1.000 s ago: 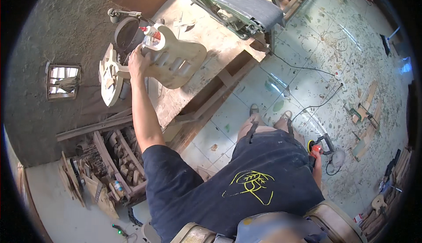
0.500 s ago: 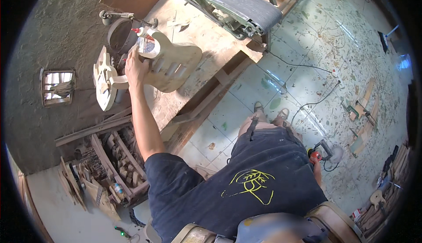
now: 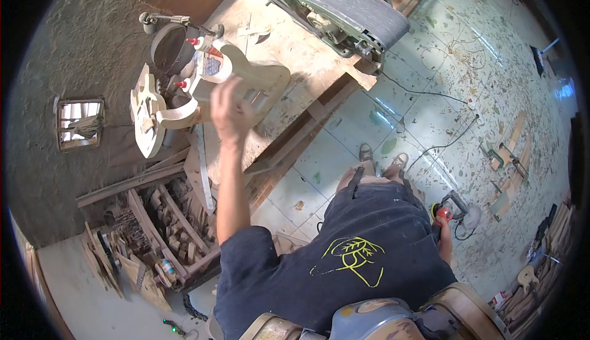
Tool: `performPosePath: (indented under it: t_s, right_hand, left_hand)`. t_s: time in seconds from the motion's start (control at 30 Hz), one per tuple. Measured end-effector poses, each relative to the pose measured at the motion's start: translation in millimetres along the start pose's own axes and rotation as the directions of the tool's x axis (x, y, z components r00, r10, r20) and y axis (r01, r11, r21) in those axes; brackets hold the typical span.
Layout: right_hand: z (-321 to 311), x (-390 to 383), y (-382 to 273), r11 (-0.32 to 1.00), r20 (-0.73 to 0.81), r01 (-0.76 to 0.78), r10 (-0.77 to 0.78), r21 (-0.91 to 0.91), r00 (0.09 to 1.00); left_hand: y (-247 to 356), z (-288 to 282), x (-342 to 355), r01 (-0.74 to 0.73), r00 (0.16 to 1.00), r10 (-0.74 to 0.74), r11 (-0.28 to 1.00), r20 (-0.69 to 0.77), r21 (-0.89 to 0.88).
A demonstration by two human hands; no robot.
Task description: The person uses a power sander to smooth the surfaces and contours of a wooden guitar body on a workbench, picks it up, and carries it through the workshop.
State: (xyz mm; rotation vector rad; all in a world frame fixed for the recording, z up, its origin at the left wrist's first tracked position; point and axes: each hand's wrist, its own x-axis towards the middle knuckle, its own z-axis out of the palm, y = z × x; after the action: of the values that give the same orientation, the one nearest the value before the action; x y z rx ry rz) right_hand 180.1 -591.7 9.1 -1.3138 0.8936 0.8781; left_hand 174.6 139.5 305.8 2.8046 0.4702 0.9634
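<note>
My left hand (image 3: 231,114), smeared by motion, is raised in front of a pale wooden guitar body (image 3: 270,79) that stands on the bench. Whether its fingers are open or closed does not show, and neither does contact with the wood. Beside it, nearer the wall, is a second pale guitar body (image 3: 145,118). White glue bottles with red tips (image 3: 203,45) stand among the bodies. Low at my right side, my right hand (image 3: 444,222) is closed around a red and black handheld power tool (image 3: 455,206) with a loop handle.
A belt sander (image 3: 344,8) lies on the bench (image 3: 301,63). Below, to the left, a wooden crate (image 3: 147,235) holds offcuts. Cables (image 3: 442,140) run over the tiled floor, which is strewn with chips. Clamped wood strips (image 3: 510,162) and stacked timber (image 3: 541,278) lie right.
My left hand has come away from the inner edge of the guitar body and moved right and toward me. My right hand keeps hold of the power tool.
</note>
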Motion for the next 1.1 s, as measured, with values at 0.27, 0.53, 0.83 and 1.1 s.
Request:
performPosePath:
  t_s: [0.27, 0.53, 0.83, 1.1]
  right_hand:
    - [-6, -14, 17, 0.999, -0.075, 0.019, -0.022, -0.039, 0.997]
    - [-27, -15, -2, 0.995, -0.198, 0.102, -0.103, -0.018, 0.975]
    - [-170, 95, -19, 0.990, -0.156, -0.118, 0.104, -0.079, 0.982]
    - [-265, 324, 52, 0.778, 0.027, 0.174, -0.197, -0.603, 0.980]
  left_hand:
    - [24, 102, -153, 0.546, 0.709, -0.384, 0.830, 0.591, -0.116]
    - [-55, 76, -318, 0.756, 0.203, -0.743, 0.533, 0.638, 0.380]
    - [111, 32, -365, 0.855, -0.006, -0.704, 0.365, 0.711, 0.368]
    - [224, -38, -377, 0.549, -0.196, -0.748, 0.452, 0.634, 0.703]
